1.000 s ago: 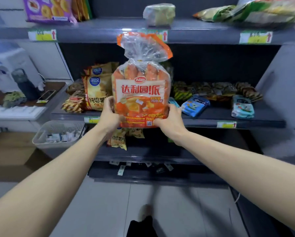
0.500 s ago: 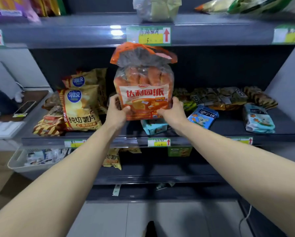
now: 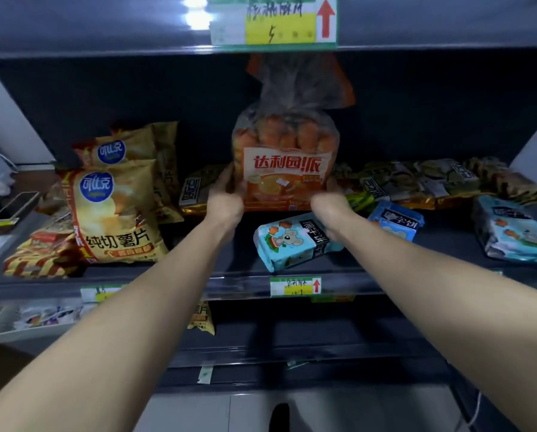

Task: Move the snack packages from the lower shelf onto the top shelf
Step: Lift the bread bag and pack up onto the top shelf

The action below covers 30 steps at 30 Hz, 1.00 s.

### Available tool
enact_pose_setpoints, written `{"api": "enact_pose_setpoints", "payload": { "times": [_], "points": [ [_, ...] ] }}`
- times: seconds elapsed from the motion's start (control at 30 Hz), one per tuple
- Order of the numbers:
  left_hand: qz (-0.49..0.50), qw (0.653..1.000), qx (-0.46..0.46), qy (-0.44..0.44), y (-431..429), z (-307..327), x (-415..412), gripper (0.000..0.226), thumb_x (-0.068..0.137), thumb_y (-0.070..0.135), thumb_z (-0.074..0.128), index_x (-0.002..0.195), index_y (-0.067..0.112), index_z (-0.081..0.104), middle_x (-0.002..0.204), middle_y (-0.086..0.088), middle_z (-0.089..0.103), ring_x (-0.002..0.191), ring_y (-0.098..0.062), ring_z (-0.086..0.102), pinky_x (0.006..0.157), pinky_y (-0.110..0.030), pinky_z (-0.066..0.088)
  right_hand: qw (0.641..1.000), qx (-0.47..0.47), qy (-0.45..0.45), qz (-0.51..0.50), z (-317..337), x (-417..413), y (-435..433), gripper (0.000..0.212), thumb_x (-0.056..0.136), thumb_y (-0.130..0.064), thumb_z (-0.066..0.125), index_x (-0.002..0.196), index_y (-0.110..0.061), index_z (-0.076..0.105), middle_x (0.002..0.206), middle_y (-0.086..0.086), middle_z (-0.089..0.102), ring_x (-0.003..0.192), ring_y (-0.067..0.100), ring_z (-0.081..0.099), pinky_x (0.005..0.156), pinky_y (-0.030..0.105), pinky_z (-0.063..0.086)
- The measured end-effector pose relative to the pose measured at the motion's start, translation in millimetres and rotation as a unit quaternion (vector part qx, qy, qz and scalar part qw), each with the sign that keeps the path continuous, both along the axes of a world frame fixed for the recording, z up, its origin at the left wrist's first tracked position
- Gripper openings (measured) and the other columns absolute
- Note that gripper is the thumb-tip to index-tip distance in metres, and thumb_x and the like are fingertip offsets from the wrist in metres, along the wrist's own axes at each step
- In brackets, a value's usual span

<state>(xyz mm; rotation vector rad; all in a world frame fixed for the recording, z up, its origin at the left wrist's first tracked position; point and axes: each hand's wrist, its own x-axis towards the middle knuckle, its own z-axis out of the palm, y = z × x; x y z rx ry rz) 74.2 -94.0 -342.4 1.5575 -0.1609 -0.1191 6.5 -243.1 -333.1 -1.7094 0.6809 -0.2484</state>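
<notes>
**Dark shelving, 1 orange bag in 2 hands**

Grey store shelving surrounds the orange pie bag (image 3: 284,169), which is upright over the middle shelf (image 3: 167,283), its gathered top just under the upper shelf (image 3: 105,29). The left hand (image 3: 225,198) and right hand (image 3: 329,204) clasp its 2 lower sides, fingers curled round it. Left of the bag stand yellow chip bags (image 3: 114,213). Just in front of it lies a blue koala biscuit pack (image 3: 292,241).

Orange pie bag (image 3: 284,169) – upright, above mid shelf (image 3: 236,269).
</notes>
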Motion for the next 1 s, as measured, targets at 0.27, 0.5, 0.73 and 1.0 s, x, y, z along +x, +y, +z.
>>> {"api": "enact_pose_setpoints", "payload": {
  "times": [0.27, 0.5, 0.73, 1.0],
  "points": [
    [-0.046, 0.998, 0.026, 0.017, -17, -12, 3, 0.044, 0.097, 0.009, 0.044, 0.139, 0.023, 0.042, 0.135, -0.005, 0.055, 0.123, -0.024, 0.052, 0.103, -0.045, 0.045, 0.999, -0.038, 0.006, -0.021, -14, 4, -15, 0.033, 0.091, -0.014, 0.049, 0.124, -0.014, 0.046, 0.117, 0.008, 0.058, 0.104, 0.024, 0.057, 0.094, 0.038, 0.050],
    [-0.051, 0.996, 0.049, 0.048, -25, -26, 4, 0.044, 0.096, 0.004, 0.041, 0.137, 0.019, 0.045, 0.135, -0.007, 0.054, 0.124, -0.026, 0.052, 0.103, -0.047, 0.045, 0.995, -0.095, 0.039, 0.017, -17, 2, -21, 0.031, 0.093, -0.012, 0.048, 0.124, -0.008, 0.047, 0.120, 0.010, 0.058, 0.107, 0.025, 0.057, 0.095, 0.038, 0.049],
    [-0.057, 0.997, 0.031, 0.048, -26, -23, 5, 0.045, 0.095, 0.001, 0.040, 0.138, 0.017, 0.043, 0.135, -0.009, 0.054, 0.124, -0.026, 0.051, 0.105, -0.046, 0.043, 0.992, -0.116, 0.052, 0.001, -15, 5, -14, 0.042, 0.093, -0.013, 0.048, 0.133, -0.001, 0.041, 0.127, 0.017, 0.055, 0.113, 0.032, 0.055, 0.091, 0.035, 0.046],
    [-0.044, 0.997, 0.025, 0.050, -13, -11, -19, 0.039, 0.095, 0.003, 0.046, 0.133, 0.014, 0.047, 0.130, -0.005, 0.056, 0.122, -0.024, 0.052, 0.106, -0.042, 0.042, 0.993, -0.119, 0.009, -0.010, -5, -25, 2, 0.029, 0.093, -0.016, 0.051, 0.120, -0.005, 0.053, 0.118, 0.013, 0.062, 0.106, 0.030, 0.058, 0.084, 0.032, 0.046]
  ]
}}
